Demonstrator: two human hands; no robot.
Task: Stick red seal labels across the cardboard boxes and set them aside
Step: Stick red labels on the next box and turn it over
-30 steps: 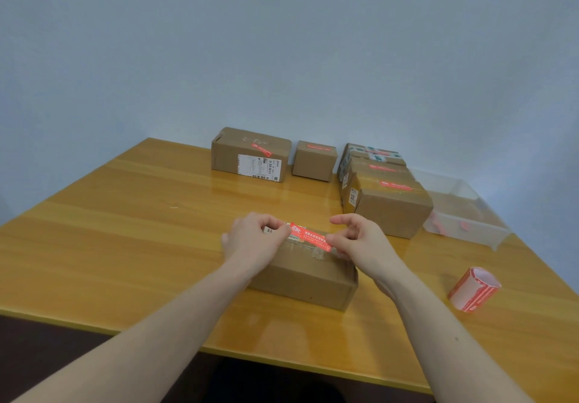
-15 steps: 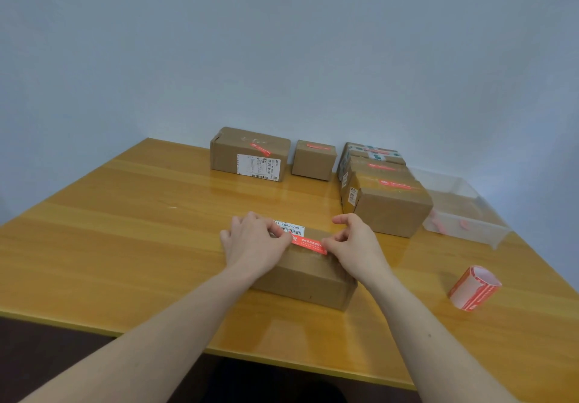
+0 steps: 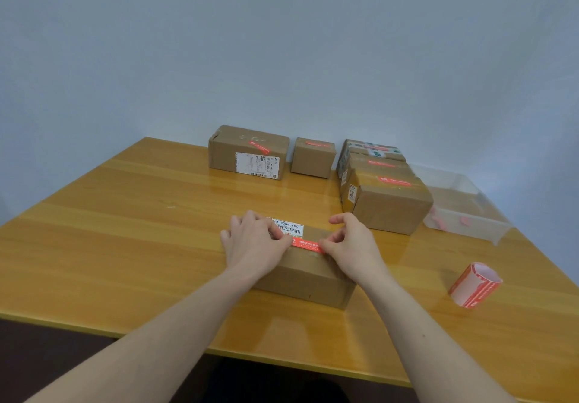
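Red seal label point(image 3: 307, 245) is pinched at each end by our left hand point(image 3: 253, 246) and right hand point(image 3: 352, 246) on the cardboard box point(image 3: 308, 274). Uneven pressing could leave it wrinkled or crooked.

Brown cardboard box point(image 3: 308, 277) bears a red seal label point(image 3: 307, 244) on an orange-yellow wooden table point(image 3: 125, 230).

I'm at a wooden table point(image 3: 125, 230), glossy orange-yellow top with long grain lines and a soft sheen from overhead light. Its far edge sits against a plain pale blue-grey wall point(image 3: 282, 42), bare, evenly lit, with a corner on the right. Below the table's near edge it is dark; I can't make out the floor.
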